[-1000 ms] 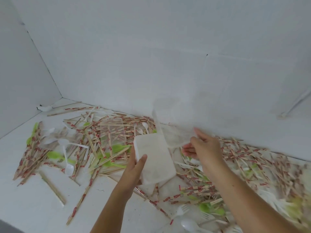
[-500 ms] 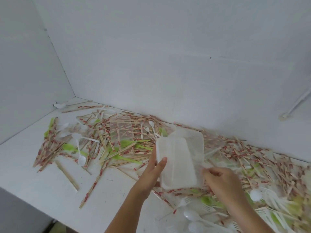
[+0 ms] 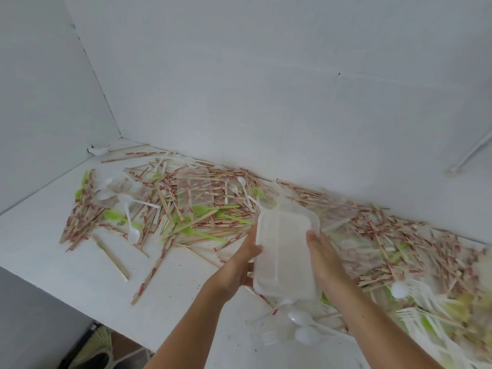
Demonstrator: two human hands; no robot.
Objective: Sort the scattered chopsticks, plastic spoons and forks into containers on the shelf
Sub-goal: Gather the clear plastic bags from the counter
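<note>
A rectangular, round-cornered container (image 3: 285, 251) of cloudy translucent plastic is held tilted above the white shelf (image 3: 53, 262), between both hands; the left hand (image 3: 243, 265) grips its left wall, thumb on the near face, the other fingers hidden behind; the right hand (image 3: 326, 262) clasps the right wall, its fingers (image 3: 314, 238) curled round the rim. A second container (image 3: 195, 193), clear and flat, lies on the heap further back. The chopsticks (image 3: 223, 225) are thin pale wood with red-printed bands, too many to count, strewn along the back wall (image 3: 239, 89); glossy green cutlery (image 3: 202, 234) lies among them. One white spoon (image 3: 133, 235) rests at the heap's left; two more white spoons (image 3: 299, 318) lie under the held container. The right end of the heap is blurred. Bare shelf runs from the heap to the front edge on the left.
</note>
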